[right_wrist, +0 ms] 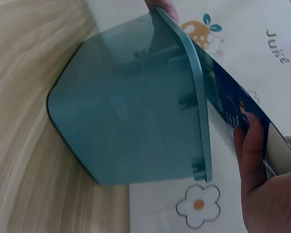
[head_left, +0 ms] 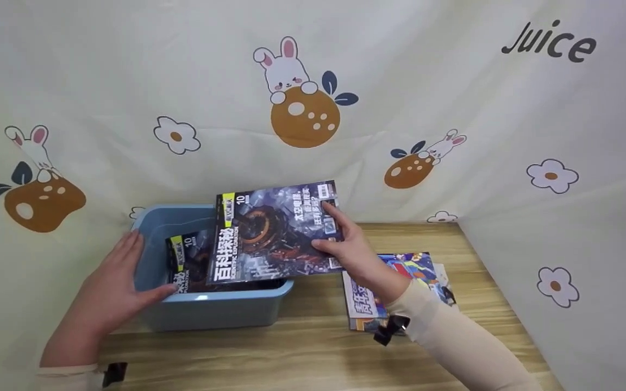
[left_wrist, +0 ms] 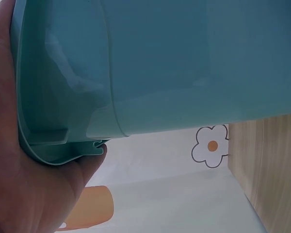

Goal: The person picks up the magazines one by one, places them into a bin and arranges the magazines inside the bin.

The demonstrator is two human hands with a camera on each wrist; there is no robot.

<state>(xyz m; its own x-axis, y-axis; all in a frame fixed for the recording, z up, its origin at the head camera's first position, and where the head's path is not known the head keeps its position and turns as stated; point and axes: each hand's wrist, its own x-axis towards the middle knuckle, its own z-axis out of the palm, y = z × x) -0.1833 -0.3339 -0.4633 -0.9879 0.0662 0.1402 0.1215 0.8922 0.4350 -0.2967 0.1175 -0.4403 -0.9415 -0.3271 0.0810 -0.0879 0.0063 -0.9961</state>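
A blue plastic bin (head_left: 220,312) stands on the wooden table. My left hand (head_left: 112,282) grips its left rim, the thumb over the front edge; the left wrist view shows the fingers around the bin's lip (left_wrist: 53,158). With my right hand (head_left: 354,247) I hold a magazine (head_left: 275,233) by its right end, thumb on the cover and fingers underneath. It is tilted over the bin's right part, its dark cover facing up. Inside the bin lies another magazine (head_left: 177,260) with a similar cover, partly hidden by the held one. In the right wrist view, my fingers (right_wrist: 252,150) press the held magazine's underside.
Beneath my right forearm, a small pile of colourful magazines (head_left: 364,298) lies on the table (head_left: 269,358), right of the bin. A pale cloth (head_left: 226,98) printed with rabbits, oranges and flowers hangs behind and along the sides.
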